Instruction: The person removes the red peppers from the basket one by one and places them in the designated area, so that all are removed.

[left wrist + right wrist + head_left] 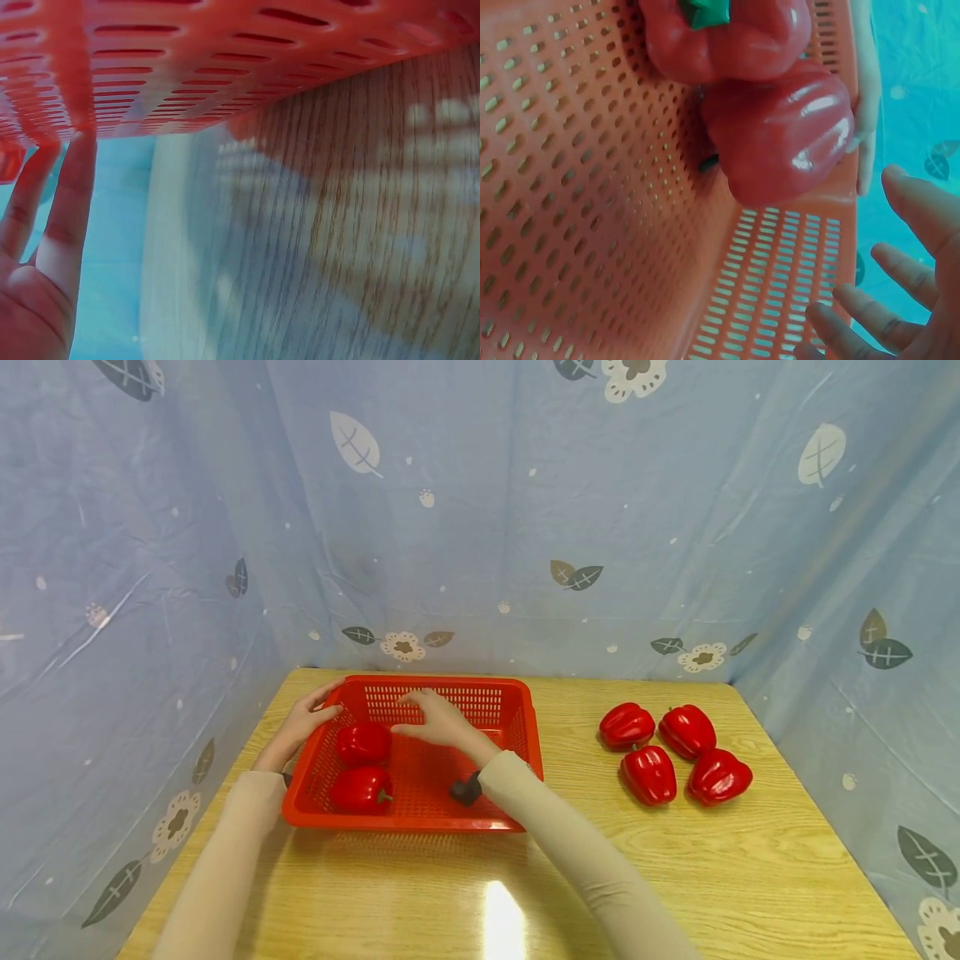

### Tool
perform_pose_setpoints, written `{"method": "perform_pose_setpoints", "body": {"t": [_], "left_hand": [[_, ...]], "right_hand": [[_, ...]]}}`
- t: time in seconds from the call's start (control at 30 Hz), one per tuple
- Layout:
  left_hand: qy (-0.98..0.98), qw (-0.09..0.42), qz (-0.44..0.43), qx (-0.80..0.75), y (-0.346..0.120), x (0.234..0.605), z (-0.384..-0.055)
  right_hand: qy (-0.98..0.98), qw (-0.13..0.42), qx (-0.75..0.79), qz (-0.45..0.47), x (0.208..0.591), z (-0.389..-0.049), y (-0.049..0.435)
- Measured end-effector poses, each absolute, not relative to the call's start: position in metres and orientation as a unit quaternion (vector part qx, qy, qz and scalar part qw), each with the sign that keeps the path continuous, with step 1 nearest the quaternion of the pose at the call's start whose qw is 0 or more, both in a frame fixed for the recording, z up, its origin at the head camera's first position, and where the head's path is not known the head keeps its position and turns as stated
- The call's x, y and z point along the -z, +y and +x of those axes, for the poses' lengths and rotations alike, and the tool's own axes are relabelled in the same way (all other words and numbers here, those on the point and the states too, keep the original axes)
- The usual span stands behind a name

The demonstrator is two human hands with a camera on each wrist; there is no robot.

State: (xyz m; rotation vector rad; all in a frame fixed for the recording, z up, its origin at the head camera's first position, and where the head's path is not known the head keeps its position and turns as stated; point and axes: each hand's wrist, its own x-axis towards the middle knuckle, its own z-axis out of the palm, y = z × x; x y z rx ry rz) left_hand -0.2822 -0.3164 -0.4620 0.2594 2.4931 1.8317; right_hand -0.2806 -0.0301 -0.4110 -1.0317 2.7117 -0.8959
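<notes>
A red plastic basket [420,823] with slotted walls stands on the wooden table. Two red bell peppers lie in its left part: a rear bell pepper [364,743] and a front bell pepper [362,790] with a green stem. My left hand [302,720] holds the basket's left rim near the back corner, thumb over the rim; in the left wrist view its fingers [69,202] lie along the outer wall. Above the basket's middle is my right hand [442,722], fingers spread and holding nothing, just right of the rear pepper [780,139].
Several more red bell peppers [649,775] lie grouped on the table [600,852] to the right of the basket. A blue curtain [465,527] printed with leaves and flowers hangs behind the table and along both sides.
</notes>
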Motion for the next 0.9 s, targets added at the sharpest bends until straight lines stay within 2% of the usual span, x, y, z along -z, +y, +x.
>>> {"method": "perform_pose_setpoints", "body": {"t": [0.43, 0.9], "left_hand": [[0.802, 0.019, 0.08, -0.591, -0.316, 0.461, -0.281], [0.805, 0.021, 0.079, -0.588, -0.315, 0.46, -0.281]], "right_hand": [[0.857, 0.097, 0.349, -0.366, 0.419, -0.282, -0.046], [0.875, 0.101, 0.313, -0.356, 0.426, -0.282, -0.059]]}}
